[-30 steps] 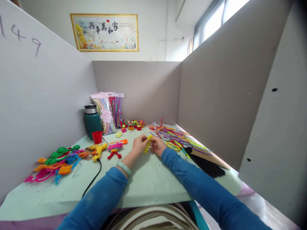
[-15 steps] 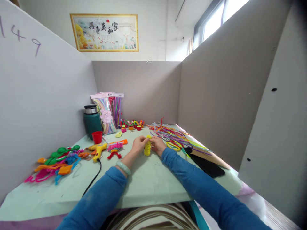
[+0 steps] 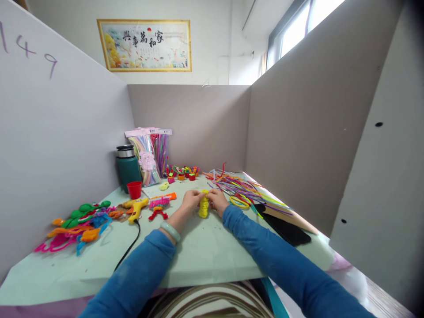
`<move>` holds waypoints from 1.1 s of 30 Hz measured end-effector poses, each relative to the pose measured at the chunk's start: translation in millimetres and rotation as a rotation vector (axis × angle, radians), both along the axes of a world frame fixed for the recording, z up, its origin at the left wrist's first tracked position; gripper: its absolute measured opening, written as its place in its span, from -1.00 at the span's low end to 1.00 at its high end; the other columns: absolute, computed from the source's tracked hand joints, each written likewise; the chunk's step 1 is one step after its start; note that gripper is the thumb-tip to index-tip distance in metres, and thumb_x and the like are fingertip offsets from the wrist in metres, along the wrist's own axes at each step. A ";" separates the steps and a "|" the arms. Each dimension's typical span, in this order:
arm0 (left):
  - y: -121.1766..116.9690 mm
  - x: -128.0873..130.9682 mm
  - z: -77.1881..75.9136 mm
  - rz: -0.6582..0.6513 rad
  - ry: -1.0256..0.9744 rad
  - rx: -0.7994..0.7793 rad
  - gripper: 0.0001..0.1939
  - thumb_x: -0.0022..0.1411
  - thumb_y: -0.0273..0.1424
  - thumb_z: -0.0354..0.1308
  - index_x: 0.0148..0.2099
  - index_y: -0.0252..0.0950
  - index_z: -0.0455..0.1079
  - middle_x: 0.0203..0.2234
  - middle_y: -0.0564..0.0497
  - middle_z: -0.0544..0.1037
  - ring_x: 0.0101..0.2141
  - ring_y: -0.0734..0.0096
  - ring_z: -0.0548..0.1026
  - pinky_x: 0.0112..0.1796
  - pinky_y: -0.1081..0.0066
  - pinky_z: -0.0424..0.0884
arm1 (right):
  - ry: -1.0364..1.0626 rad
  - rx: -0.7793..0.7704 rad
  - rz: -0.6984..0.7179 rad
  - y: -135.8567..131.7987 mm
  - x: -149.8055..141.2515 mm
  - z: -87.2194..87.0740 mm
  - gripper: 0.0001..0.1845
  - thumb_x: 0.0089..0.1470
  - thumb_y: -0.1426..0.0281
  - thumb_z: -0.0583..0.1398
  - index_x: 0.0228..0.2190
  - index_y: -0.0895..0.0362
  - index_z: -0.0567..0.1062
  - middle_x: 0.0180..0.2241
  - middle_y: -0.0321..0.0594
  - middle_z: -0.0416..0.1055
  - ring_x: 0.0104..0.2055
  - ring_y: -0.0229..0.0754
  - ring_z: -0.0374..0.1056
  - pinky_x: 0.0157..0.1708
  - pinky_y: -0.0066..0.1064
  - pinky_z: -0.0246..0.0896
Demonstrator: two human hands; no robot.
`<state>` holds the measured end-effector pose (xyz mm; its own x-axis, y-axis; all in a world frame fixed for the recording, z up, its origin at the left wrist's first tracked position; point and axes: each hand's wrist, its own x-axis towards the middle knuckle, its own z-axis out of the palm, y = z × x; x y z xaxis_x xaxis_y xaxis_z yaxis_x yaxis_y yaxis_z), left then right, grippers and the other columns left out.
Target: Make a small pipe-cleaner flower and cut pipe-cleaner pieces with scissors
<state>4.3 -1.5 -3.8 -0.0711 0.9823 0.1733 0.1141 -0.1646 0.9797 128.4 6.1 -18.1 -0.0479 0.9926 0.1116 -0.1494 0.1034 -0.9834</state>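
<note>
A yellow coiled pipe-cleaner piece is held over the middle of the table, its ridged length hanging down toward me. My left hand pinches its upper end from the left, thumb and fingers closed. From the other side my right hand grips the same end, fingers bent around it. The fingertips nearly meet and partly cover the top of the piece. Left of my hands lies a pink, orange and red pipe-cleaner figure.
A yellow glue gun with a black cord and a heap of coloured pipe-cleaner shapes lie left. A red cup stands by a green bottle. Yellow-handled scissors, loose pipe cleaners and a black flat object are right.
The yellow piece has dropped slightly toward me and its lower end has shifted a little left. Both hands keep their pinch on its top with small finger movements.
</note>
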 end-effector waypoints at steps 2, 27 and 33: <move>0.4 -1.2 1.5 0.016 0.016 -0.018 -0.73 -0.16 -0.33 0.36 -0.56 -0.38 0.35 -0.72 0.06 0.38 -0.66 0.54 0.33 -0.58 0.51 0.27 | -0.035 0.019 0.000 -0.3 -0.1 -0.1 -0.85 -0.23 0.40 0.20 -0.57 0.11 0.28 -0.77 -0.50 0.12 -0.69 -0.39 0.03 -0.69 -0.54 -0.10; -6.7 0.1 5.7 -0.144 -0.132 -0.091 -0.59 -0.08 -0.13 0.32 -0.35 -0.39 0.39 -0.50 -0.04 0.51 -0.51 0.45 0.47 -0.45 0.47 0.35 | 0.038 0.204 -0.009 3.2 7.4 3.1 -0.70 -0.16 0.23 0.28 -0.61 0.11 0.29 -0.78 -0.45 0.15 -0.73 -0.39 0.01 -0.70 -0.50 -0.10; -15.0 4.3 6.6 -0.376 -0.109 -0.150 -0.65 -0.08 -0.25 0.37 -0.34 -0.40 0.40 -0.50 -0.07 0.52 -0.54 0.43 0.47 -0.45 0.42 0.40 | 0.075 0.149 -0.040 6.8 12.6 5.5 -0.69 -0.14 0.19 0.26 -0.58 0.11 0.28 -0.78 -0.45 0.16 -0.73 -0.36 0.08 -0.69 -0.51 -0.05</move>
<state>8.6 -16.5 2.8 0.2870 0.9572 0.0372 -0.0326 -0.0290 0.9990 141.0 12.8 -12.6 0.0049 0.9658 0.2593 -0.2145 0.2543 -0.9430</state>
